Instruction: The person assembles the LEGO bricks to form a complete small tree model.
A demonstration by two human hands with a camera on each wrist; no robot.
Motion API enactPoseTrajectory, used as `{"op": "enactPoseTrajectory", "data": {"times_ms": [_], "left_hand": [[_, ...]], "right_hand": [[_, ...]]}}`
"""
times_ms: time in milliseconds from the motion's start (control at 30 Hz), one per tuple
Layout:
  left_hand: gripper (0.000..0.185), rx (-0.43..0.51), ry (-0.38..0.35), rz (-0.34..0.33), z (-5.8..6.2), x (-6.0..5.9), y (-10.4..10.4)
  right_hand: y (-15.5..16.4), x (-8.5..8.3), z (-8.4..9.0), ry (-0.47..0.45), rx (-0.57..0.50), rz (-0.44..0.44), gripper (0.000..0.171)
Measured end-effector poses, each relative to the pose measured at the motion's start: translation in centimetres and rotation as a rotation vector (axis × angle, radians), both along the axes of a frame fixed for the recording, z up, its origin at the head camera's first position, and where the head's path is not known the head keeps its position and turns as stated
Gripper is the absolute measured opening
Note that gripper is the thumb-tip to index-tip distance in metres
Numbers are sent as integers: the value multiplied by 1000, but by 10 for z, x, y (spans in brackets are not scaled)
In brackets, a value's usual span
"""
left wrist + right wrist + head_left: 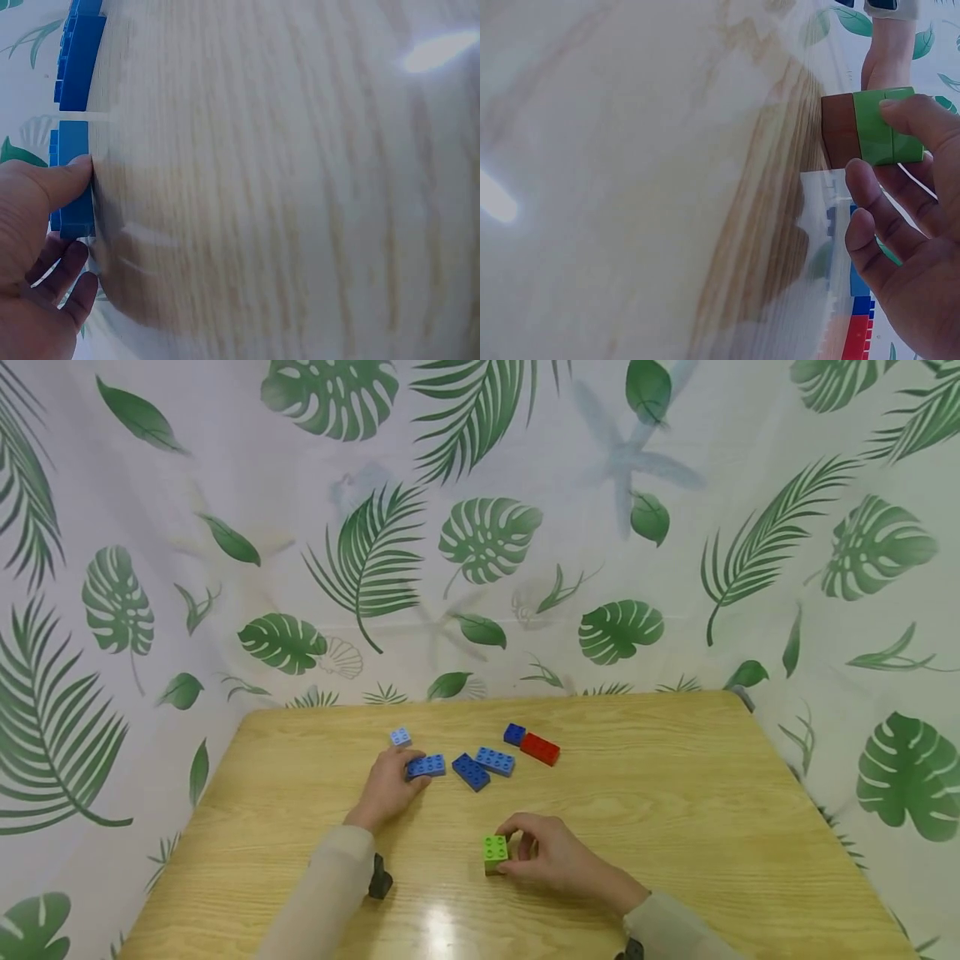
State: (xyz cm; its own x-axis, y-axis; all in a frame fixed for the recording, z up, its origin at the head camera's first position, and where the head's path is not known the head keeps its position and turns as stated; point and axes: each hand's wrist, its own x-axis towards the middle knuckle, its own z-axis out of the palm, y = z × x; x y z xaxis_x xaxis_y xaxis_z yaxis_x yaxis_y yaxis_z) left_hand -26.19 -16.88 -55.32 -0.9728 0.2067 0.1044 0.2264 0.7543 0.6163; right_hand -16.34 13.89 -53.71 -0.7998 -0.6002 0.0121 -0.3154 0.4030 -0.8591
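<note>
In the head view my left hand point(390, 783) holds a blue eight-stud toy brick point(426, 766) lying on the table, thumb on its near side. The left wrist view shows the thumb point(71, 180) against the same brick point(73, 142). Nearer the front, my right hand point(553, 857) pinches a small stack of toy bricks point(495, 853) between thumb and fingers. Two green layers point(877, 127) sit above a brown brick point(841, 131) at the bottom of that stack. Whether the stack touches the table is hard to tell.
A light-blue square brick point(401, 737) lies beyond my left hand. To its right are a dark-blue brick point(471, 772), a mid-blue brick point(495, 761), a small dark-blue brick point(514, 733) and a red brick point(540, 749). A leaf-patterned cloth point(480, 635) hangs behind the wooden table point(660, 793).
</note>
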Motion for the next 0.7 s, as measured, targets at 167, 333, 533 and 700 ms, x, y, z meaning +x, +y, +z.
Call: {"op": "enactPoseTrajectory", "data": {"times_ms": [167,333,533,700], "left_hand": [[38,-17,31,0,-1,2,0],[37,-16,-5,11,5,5,0],[37,6,-12,-9,10,9,-5],[37,36,-43,-36,15,14,-9]], "right_hand": [[0,0,-1,14,-6,7,33],[-1,0,-2,27,-7,13,33],[-1,-1,-2,24,-3,18,34],[0,-2,-2,24,8,17,34]]}}
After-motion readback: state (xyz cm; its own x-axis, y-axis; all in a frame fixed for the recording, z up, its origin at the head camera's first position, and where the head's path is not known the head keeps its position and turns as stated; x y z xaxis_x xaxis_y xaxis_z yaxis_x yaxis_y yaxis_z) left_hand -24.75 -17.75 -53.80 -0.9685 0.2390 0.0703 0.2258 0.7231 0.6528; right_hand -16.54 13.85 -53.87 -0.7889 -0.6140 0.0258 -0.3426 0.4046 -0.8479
